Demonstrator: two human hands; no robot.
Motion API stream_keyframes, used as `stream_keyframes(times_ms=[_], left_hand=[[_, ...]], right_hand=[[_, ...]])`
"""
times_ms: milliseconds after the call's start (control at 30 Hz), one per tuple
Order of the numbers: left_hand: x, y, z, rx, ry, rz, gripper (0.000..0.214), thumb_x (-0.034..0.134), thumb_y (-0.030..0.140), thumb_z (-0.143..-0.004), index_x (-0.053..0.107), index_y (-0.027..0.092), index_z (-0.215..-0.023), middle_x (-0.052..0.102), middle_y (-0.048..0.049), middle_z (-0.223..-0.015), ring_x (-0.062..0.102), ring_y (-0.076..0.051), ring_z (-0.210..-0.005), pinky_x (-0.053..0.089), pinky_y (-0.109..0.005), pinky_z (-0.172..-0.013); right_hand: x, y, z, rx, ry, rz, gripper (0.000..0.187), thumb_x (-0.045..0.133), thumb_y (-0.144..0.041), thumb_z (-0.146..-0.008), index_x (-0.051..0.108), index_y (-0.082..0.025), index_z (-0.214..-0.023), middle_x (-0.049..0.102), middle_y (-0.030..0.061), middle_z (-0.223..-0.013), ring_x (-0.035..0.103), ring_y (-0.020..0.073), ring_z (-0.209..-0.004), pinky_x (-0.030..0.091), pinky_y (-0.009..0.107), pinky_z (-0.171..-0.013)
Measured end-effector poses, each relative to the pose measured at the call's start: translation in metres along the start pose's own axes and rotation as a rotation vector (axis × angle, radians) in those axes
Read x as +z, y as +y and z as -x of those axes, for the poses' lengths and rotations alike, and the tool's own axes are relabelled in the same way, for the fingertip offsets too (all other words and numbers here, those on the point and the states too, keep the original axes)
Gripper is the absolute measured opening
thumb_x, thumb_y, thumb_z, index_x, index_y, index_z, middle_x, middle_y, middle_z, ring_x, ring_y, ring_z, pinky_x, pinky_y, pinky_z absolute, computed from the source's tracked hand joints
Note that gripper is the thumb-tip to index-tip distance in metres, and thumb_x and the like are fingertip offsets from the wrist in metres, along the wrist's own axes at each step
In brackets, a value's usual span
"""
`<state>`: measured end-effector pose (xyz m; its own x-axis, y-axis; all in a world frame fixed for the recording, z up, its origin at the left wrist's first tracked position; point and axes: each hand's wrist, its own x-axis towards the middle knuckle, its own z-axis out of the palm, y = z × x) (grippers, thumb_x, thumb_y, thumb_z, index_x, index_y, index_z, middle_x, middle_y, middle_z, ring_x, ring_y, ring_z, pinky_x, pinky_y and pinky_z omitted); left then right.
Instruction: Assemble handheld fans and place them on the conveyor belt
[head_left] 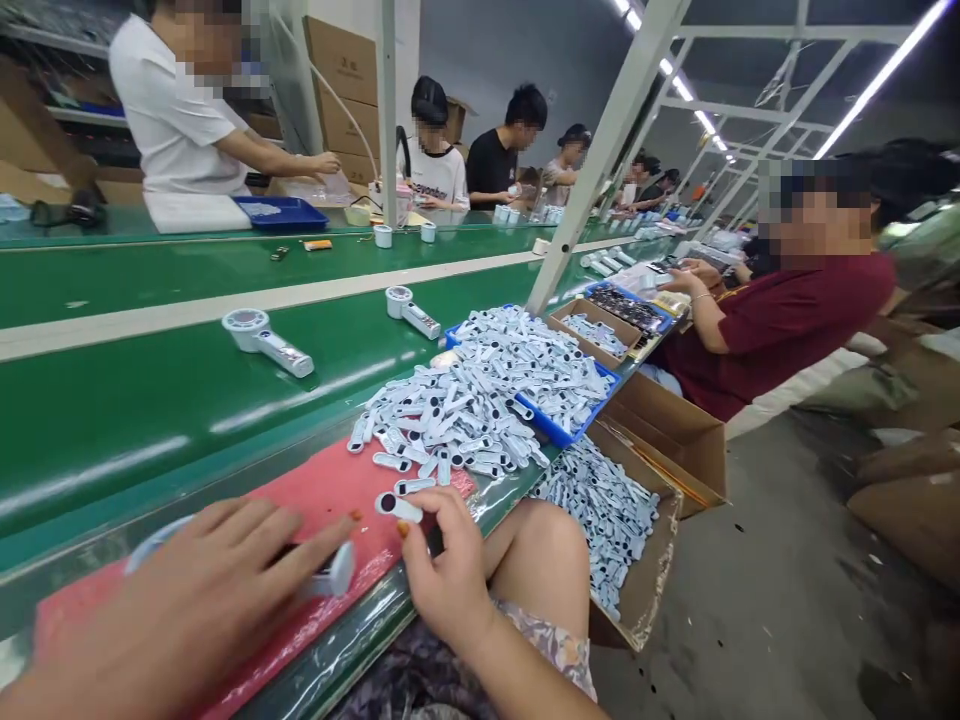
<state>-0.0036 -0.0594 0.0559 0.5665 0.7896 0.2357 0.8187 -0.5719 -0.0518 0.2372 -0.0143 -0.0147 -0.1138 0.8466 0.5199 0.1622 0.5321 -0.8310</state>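
My left hand [217,580] lies over a pale blue handheld fan [341,572] on a pink foam sheet [322,490], fingers bent across its body. Most of the fan is hidden under the hand; its handle end and part of its round head [154,540] show. Between thumb and fingertips, my right hand [450,560] pinches a small pale blue plastic cover [397,507] with a dark oval at one end. Just beyond it, a heap of similar covers [442,415] spills onto the sheet from a piled blue tray [559,430].
Two more handheld fans [266,340] [412,312] lie on the green conveyor belt [150,400]. A cardboard box [652,600] of covers stands beside my knee. A slanted metal post [592,180] rises past the tray. A co-worker in dark red [810,310] sits to the right; several others work across the belt.
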Motion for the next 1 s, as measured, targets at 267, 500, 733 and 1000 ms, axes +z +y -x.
stream_keyframes(times_ms=[267,500,733,1000], left_hand=[[-0.004,-0.001,0.017,-0.125,-0.087,0.079,0.03,0.065,0.038,-0.095,0.065,0.023,-0.12,0.066,-0.0072,-0.102,0.06,-0.027,-0.092,0.046,-0.039,-0.081],[-0.005,0.003,0.03,-0.209,0.026,0.335,0.03,0.058,0.045,-0.101,0.061,0.022,-0.119,0.067,-0.008,-0.111,0.061,-0.024,-0.1,0.049,-0.036,-0.085],[-0.006,0.003,0.03,-0.213,0.097,0.512,0.014,0.056,0.031,-0.102,0.063,0.022,-0.111,0.068,-0.0064,-0.109,0.062,-0.022,-0.101,0.05,-0.035,-0.089],[-0.002,0.008,0.03,-0.268,0.114,0.548,0.014,0.054,0.017,-0.099,0.066,0.021,-0.104,0.07,-0.0061,-0.1,0.066,-0.023,-0.1,0.055,-0.037,-0.087]], right_hand=[[-0.009,-0.008,0.002,0.044,-0.159,0.024,0.017,0.055,-0.022,-0.1,0.065,-0.022,-0.113,0.066,0.0065,-0.107,0.064,0.0204,-0.098,0.053,0.034,-0.083],[0.01,-0.051,-0.007,-0.101,-0.468,0.206,0.015,0.054,-0.023,-0.102,0.064,-0.021,-0.112,0.066,0.0036,-0.093,0.06,0.0195,-0.08,0.044,0.033,-0.072],[0.031,-0.062,-0.008,-0.213,-0.558,0.419,0.016,0.052,-0.024,-0.103,0.067,-0.018,-0.105,0.062,0.0052,-0.087,0.056,0.0242,-0.082,0.037,0.037,-0.071],[0.028,-0.05,-0.009,0.01,-0.582,0.131,0.014,0.058,-0.021,-0.102,0.071,-0.025,-0.106,0.071,0.0038,-0.111,0.063,0.0215,-0.103,0.046,0.038,-0.09]])
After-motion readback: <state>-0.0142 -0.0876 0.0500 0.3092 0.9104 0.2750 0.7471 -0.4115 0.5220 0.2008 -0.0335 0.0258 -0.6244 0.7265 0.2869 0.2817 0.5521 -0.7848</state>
